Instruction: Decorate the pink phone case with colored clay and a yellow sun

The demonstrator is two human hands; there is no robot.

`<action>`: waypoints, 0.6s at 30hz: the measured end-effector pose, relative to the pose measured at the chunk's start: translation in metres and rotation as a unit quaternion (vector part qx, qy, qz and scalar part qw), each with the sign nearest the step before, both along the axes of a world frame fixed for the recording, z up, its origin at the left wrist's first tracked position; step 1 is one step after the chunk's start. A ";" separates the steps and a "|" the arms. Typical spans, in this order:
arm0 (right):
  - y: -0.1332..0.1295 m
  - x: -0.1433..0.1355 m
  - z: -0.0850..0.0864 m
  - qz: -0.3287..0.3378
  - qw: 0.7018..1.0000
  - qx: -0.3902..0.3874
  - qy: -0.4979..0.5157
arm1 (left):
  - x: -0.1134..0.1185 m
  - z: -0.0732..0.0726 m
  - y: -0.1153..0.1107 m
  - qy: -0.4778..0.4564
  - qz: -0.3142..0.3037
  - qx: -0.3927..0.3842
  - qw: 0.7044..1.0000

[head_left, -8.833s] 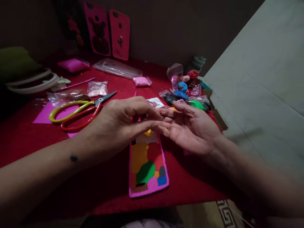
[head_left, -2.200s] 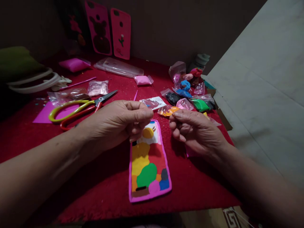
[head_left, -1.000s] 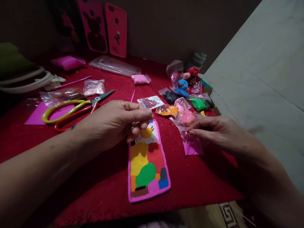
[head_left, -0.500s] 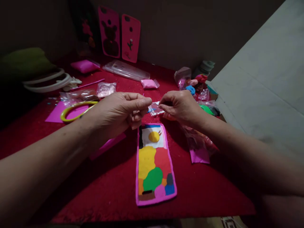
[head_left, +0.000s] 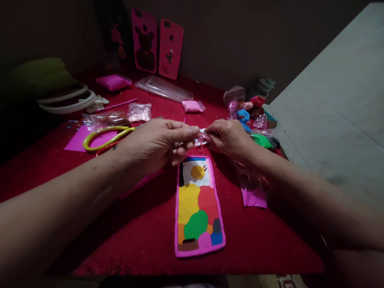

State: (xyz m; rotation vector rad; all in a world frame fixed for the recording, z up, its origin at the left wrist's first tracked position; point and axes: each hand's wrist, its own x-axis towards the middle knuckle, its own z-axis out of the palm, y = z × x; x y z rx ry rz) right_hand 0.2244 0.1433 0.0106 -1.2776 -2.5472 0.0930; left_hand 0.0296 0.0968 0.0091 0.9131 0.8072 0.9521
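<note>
Just above the far end of a phone case point(head_left: 192, 224), my left hand point(head_left: 168, 142) is closed in a pinch, thumb against the index finger. What it pinches is too small or hidden to make out. My right hand point(head_left: 229, 136) faces it from the right, its fingertips also pressed together, their contents not visible. The case lies flat, covered in patches of coloured clay inside a pink border. On its white patch sits a yellow oval point(head_left: 198, 172) with two small brown strips at its right edge. Behind the fingertips lies a small clear packet point(head_left: 201, 140).
Yellow-handled scissors point(head_left: 90, 140) lie left, beside bagged clay point(head_left: 139, 112). Two decorated cases point(head_left: 171, 48) lean against the wall, with clear cases point(head_left: 165, 89) before them. Blue clay point(head_left: 243, 116) and other packets crowd the right edge. A pink-ended bag point(head_left: 254, 198) lies under my right forearm.
My hands have come closer together, the right one a little lower. The whole view has shifted slightly, so things appear further right. The case stays on the table.
</note>
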 end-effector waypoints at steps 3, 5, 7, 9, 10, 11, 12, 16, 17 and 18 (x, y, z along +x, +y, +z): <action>-0.010 0.002 0.009 -0.006 0.995 -0.012 0.099 | 0.001 0.000 -0.001 0.000 -0.018 -0.007 1.000; -0.021 0.003 0.018 -0.016 0.983 -0.042 0.178 | 0.002 0.001 -0.002 0.000 -0.035 -0.023 0.999; -0.034 0.004 0.025 -0.034 0.961 -0.101 0.254 | 0.003 0.002 -0.004 -0.008 -0.054 -0.039 0.998; -0.047 0.005 0.030 -0.053 0.938 -0.153 0.308 | 0.005 0.003 -0.006 -0.020 -0.066 -0.047 0.997; -0.053 0.005 0.032 -0.057 0.925 -0.173 0.332 | 0.006 0.003 -0.006 -0.022 -0.072 -0.046 0.996; -0.058 0.006 0.032 -0.058 0.914 -0.193 0.351 | 0.006 0.003 -0.007 -0.022 -0.078 -0.044 0.996; -0.063 0.007 0.032 -0.062 0.906 -0.209 0.363 | 0.007 0.003 -0.008 -0.022 -0.085 -0.041 0.995; -0.076 0.010 0.028 -0.087 0.881 -0.247 0.394 | 0.007 0.000 -0.009 -0.025 -0.099 -0.030 0.994; -0.078 0.011 0.026 -0.091 0.874 -0.250 0.406 | 0.008 -0.001 -0.010 -0.025 -0.097 -0.032 0.994; -0.079 0.012 0.024 -0.094 0.867 -0.251 0.420 | 0.008 -0.001 -0.010 -0.024 -0.096 -0.034 0.995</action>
